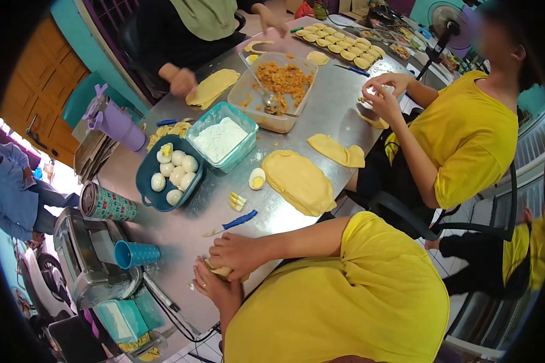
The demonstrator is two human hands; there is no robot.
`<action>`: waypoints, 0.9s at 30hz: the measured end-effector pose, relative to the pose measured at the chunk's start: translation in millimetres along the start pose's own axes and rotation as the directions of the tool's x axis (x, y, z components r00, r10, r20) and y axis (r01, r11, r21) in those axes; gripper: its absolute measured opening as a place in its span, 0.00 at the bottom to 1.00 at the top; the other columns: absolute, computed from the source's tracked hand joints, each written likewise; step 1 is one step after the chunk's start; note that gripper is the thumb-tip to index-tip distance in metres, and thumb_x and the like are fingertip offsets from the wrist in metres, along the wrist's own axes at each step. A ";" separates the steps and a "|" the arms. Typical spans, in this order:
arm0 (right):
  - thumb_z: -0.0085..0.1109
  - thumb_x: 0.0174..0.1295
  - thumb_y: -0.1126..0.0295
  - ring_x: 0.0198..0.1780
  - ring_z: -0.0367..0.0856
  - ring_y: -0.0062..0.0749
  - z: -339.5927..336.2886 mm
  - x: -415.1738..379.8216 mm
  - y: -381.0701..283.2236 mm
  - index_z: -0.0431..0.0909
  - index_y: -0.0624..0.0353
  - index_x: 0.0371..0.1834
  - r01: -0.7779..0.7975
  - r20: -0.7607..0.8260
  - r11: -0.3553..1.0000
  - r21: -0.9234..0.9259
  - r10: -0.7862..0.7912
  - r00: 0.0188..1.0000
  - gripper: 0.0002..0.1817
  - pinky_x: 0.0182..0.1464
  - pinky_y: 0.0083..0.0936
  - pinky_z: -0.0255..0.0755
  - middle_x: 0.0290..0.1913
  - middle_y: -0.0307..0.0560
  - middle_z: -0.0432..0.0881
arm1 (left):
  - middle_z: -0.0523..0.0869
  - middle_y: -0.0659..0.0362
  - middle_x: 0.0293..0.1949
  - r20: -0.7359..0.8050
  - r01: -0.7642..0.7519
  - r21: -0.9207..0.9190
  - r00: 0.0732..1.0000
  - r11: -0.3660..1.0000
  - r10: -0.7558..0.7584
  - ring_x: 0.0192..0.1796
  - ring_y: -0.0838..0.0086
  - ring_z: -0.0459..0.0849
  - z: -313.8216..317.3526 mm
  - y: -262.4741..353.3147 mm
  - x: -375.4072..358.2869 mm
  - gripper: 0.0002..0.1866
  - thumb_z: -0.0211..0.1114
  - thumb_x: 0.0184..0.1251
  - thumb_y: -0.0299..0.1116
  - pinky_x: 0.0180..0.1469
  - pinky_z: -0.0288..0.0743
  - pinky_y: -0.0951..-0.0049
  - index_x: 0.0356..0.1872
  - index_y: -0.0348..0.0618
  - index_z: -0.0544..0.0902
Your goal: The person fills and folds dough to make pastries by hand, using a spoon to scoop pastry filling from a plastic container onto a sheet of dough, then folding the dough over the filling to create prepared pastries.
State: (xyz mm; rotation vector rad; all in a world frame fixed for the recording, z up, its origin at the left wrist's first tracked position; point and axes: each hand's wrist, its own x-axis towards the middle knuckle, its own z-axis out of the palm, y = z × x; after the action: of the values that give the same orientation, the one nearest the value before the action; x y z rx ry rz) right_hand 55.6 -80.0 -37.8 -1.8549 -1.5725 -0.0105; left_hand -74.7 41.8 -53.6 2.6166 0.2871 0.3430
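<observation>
At the near table edge, both of my hands are closed around a small piece of dough (221,270). My right hand (239,253) covers it from above, and my left hand (217,290) holds it from below, so most of it is hidden. Just beyond my fingers lies a blue-handled knife (239,219). Farther off are cut egg wedges (236,201), a halved boiled egg (257,178) and a large flat sheet of dough (298,183). A blue basket (144,196) holds several peeled eggs, beside a teal-rimmed tub (248,142) of white flour.
A clear tub (303,115) of orange filling with a spoon stands mid-table. Formed pastries fill a tray (339,45) at the far end. A blue cup (133,254), patterned tumbler (112,204) and metal machine (88,257) line the left. Two co-workers (460,133) (194,36) handle dough.
</observation>
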 end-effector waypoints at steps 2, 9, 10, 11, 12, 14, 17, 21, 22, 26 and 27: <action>0.65 0.48 0.60 0.39 0.75 0.41 -8.8 2.7 -6.2 0.73 0.58 0.43 -0.149 0.199 0.987 0.064 0.133 0.971 0.21 0.45 0.36 0.64 0.36 0.46 0.78 | 0.59 0.45 0.70 0.034 0.003 0.046 0.999 0.999 -0.004 0.72 0.53 0.53 1.9 0.2 -0.2 0.50 0.70 0.52 0.41 0.70 0.36 0.50 0.71 0.36 0.49; 0.65 0.57 0.70 0.48 0.81 0.30 -39.0 -6.9 4.6 0.70 0.58 0.59 -0.305 0.086 0.295 0.905 0.576 0.813 0.26 0.49 0.25 0.75 0.49 0.44 0.82 | 0.65 0.45 0.65 0.016 -0.085 0.060 0.996 0.995 0.084 0.69 0.50 0.58 3.7 8.2 -13.5 0.41 0.70 0.52 0.45 0.68 0.40 0.43 0.65 0.39 0.63; 0.64 0.58 0.72 0.49 0.81 0.27 -58.0 -15.3 11.5 0.70 0.58 0.60 -0.289 0.096 0.216 0.933 0.624 0.775 0.26 0.50 0.25 0.75 0.49 0.42 0.82 | 0.67 0.44 0.62 0.147 -0.154 0.125 0.980 0.980 0.135 0.66 0.49 0.60 5.3 10.8 -15.0 0.34 0.68 0.54 0.46 0.67 0.42 0.40 0.61 0.40 0.70; 0.63 0.59 0.73 0.49 0.80 0.24 -84.5 -28.2 18.7 0.70 0.58 0.61 -0.267 0.112 0.134 0.954 0.668 0.736 0.26 0.51 0.24 0.75 0.50 0.40 0.81 | 0.67 0.44 0.62 0.147 -0.152 0.123 0.980 0.981 0.133 0.66 0.49 0.60 7.9 14.0 -16.3 0.34 0.68 0.54 0.46 0.67 0.42 0.40 0.61 0.40 0.70; 0.64 0.58 0.73 0.48 0.81 0.24 -108.0 -40.1 24.2 0.72 0.60 0.59 -0.198 0.088 0.057 0.979 0.752 0.653 0.24 0.52 0.24 0.75 0.50 0.41 0.81 | 0.70 0.46 0.56 0.074 -0.192 0.135 0.980 0.972 0.183 0.62 0.51 0.65 11.0 17.1 -16.8 0.27 0.67 0.55 0.42 0.66 0.46 0.41 0.54 0.40 0.75; 0.61 0.59 0.72 0.43 0.82 0.23 -141.5 -79.0 52.9 0.76 0.60 0.52 0.071 -0.087 0.057 0.996 0.828 0.554 0.17 0.49 0.23 0.76 0.44 0.41 0.83 | 0.73 0.47 0.51 -0.001 -0.231 0.148 0.972 0.962 0.233 0.58 0.53 0.69 14.6 22.9 -15.4 0.19 0.67 0.56 0.39 0.64 0.50 0.42 0.47 0.41 0.80; 0.59 0.59 0.75 0.40 0.82 0.27 -197.7 -136.9 99.7 0.75 0.61 0.50 0.094 -0.266 0.251 0.963 0.942 0.206 0.15 0.43 0.26 0.78 0.41 0.40 0.82 | 0.75 0.50 0.44 -0.047 -0.270 0.158 0.959 0.950 0.281 0.52 0.57 0.73 13.2 28.6 -13.5 0.11 0.63 0.59 0.33 0.62 0.54 0.45 0.41 0.41 0.81; 0.60 0.57 0.72 0.37 0.81 0.26 -244.4 -195.7 190.2 0.75 0.59 0.48 -0.068 -0.415 0.409 0.910 0.904 -0.102 0.14 0.38 0.25 0.76 0.38 0.41 0.81 | 0.76 0.52 0.39 -0.091 -0.290 0.189 0.946 0.938 0.311 0.48 0.60 0.74 17.9 24.4 -13.5 0.06 0.62 0.59 0.30 0.59 0.57 0.48 0.36 0.40 0.79; 0.60 0.57 0.72 0.37 0.81 0.26 -255.8 -200.7 210.2 0.75 0.59 0.48 -0.067 -0.421 0.416 0.907 0.903 -0.085 0.14 0.38 0.25 0.76 0.38 0.41 0.81 | 0.76 0.52 0.39 -0.085 -0.294 0.202 0.945 0.934 0.316 0.47 0.60 0.74 19.7 23.5 -13.4 0.06 0.62 0.58 0.29 0.59 0.58 0.48 0.34 0.39 0.78; 0.63 0.55 0.68 0.38 0.81 0.31 -283.4 -216.1 288.5 0.73 0.59 0.49 -0.092 -0.391 0.380 0.920 0.898 -0.200 0.18 0.37 0.27 0.76 0.40 0.44 0.80 | 0.76 0.53 0.37 -0.135 -0.244 0.244 0.950 0.938 0.282 0.45 0.60 0.74 22.5 23.4 -13.9 0.05 0.61 0.58 0.28 0.58 0.59 0.51 0.33 0.39 0.76; 0.64 0.55 0.66 0.39 0.80 0.32 -282.8 -223.3 304.3 0.72 0.59 0.51 -0.107 -0.327 0.311 0.945 0.916 -0.232 0.21 0.36 0.28 0.76 0.42 0.46 0.79 | 0.76 0.53 0.37 -0.146 -0.257 0.223 0.945 0.940 0.293 0.44 0.59 0.74 23.1 21.7 -13.8 0.05 0.60 0.59 0.28 0.55 0.59 0.52 0.33 0.40 0.76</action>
State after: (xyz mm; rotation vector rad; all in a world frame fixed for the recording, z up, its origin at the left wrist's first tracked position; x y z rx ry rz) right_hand 378.8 -422.0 -68.4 -1.1917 0.5210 -0.1601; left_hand -78.0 9.4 -65.3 2.8348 0.0086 0.6783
